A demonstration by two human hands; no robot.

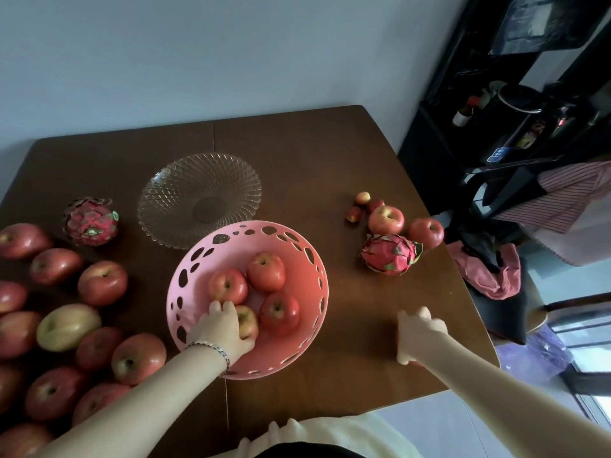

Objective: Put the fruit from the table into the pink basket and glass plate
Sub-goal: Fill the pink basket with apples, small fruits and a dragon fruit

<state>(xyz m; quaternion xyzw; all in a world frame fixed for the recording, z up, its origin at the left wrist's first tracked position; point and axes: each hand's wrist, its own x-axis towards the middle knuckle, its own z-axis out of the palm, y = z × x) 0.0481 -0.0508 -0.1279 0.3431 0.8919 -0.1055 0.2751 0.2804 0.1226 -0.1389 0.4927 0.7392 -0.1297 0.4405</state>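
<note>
The pink basket [309, 292] stands in the middle of the brown table [330, 160] and holds three red apples [266, 271]. My left hand [221, 332] reaches into it and is shut on a fourth, yellow-red apple [248, 322] at the basket's near side. My right hand [418, 335] is curled, palm down, on the table to the right of the basket over a red fruit [415, 362], of which only a sliver shows. The empty glass plate [172, 193] sits behind the basket.
Several red apples [102, 282] and a yellowish one [67, 325] crowd the table's left side, with a dragon fruit [91, 223] behind them. At the right lie another dragon fruit [390, 254], two apples [386, 219] and small fruits [362, 198]. A dark shelf [496, 127] stands beyond the right edge.
</note>
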